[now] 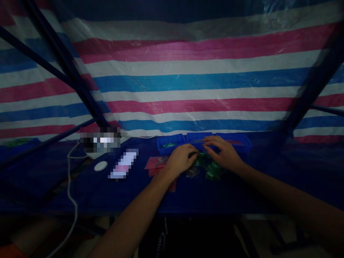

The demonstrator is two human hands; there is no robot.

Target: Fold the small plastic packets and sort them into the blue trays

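Note:
My left hand (181,159) rests on a dark blue table (134,193), fingers curled together over a small pile of green packets (211,169). What it pinches is too dim to name. My right hand (224,152) lies on the same pile, fingers bent and pressed down on the green packets. Pink bags (156,164) lie just left of my left hand. Behind both hands stands a row of three blue trays (172,141).
A striped pink, blue and white tarp (188,79) hangs behind the table. A white round object (100,166), a blurred flat device (123,165) and a white cable (70,186) lie to the left. Dark frame poles (64,61) slant at both sides.

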